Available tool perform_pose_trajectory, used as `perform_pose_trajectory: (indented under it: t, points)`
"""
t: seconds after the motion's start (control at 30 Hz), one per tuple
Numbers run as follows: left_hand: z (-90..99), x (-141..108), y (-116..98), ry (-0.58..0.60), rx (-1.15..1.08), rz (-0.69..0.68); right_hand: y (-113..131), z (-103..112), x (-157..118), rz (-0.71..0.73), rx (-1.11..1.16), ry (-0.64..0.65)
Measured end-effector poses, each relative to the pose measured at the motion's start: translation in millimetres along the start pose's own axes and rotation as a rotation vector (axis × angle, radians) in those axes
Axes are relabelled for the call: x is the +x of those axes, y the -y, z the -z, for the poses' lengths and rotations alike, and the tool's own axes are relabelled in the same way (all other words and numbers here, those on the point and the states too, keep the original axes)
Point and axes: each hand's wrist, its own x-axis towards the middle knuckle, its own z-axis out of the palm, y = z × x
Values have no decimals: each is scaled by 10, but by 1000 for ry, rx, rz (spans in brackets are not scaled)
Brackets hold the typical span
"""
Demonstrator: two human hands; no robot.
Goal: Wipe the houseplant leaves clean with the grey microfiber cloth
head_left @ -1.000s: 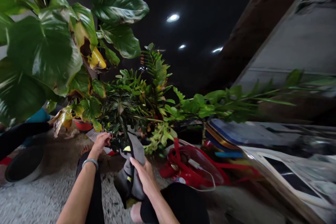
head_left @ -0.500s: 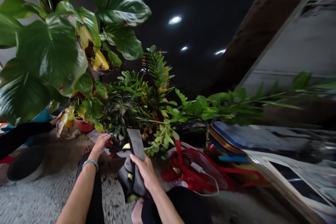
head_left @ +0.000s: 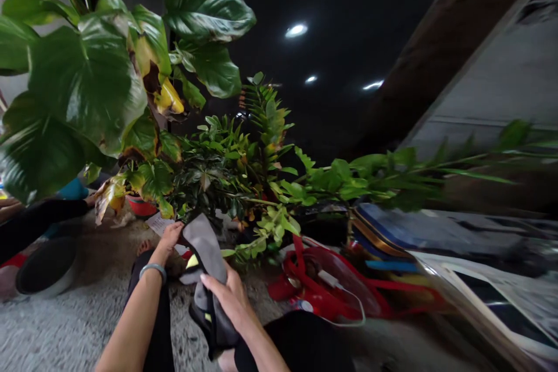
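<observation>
My right hand (head_left: pixel 231 297) grips a grey cloth piece (head_left: pixel 204 237) with black trim and yellow-green patches, thumb on top and fingers behind. The piece stands tilted, its broad end up and leaning left. Its lower end hangs between my knees. My left hand (head_left: pixel 170 238), with a pale bangle on the wrist, is closed at the upper left edge of the cloth. Its fingertips meet that edge and are partly hidden.
Leafy potted plants (head_left: pixel 218 168) crowd the space ahead, large leaves (head_left: pixel 87 70) hanging at left. A red bag (head_left: pixel 322 267) with a white cable lies at right, beside stacked boxes (head_left: pixel 392 238). A dark basin (head_left: pixel 46 267) and another person's leg (head_left: pixel 43 221) are at left.
The grey cloth has swung its upper end left, up to my left hand, and turned its flat grey face toward me. My right hand has shifted slightly left and down.
</observation>
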Motion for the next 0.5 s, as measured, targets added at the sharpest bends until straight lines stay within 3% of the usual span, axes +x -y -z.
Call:
perform_pose_trajectory:
  t: [0.13, 0.23, 0.3, 0.4, 0.5]
  points:
    - [42, -14, -52, -8, -23, 23, 122, 92, -70, -62, 32, -71]
    - [39, -31, -82, -10, -30, 26, 363, 182, 132, 17, 54, -191]
    - [26, -43, -90, -16, -31, 18, 401, 163, 263, 52, 46, -193]
    - [19, -62, -96, -8, -28, 22, 183, 35, 271, -9, -8, -62]
    - [43, -76, -110, -21, -27, 19, -134, -49, 50, -82, -43, 51]
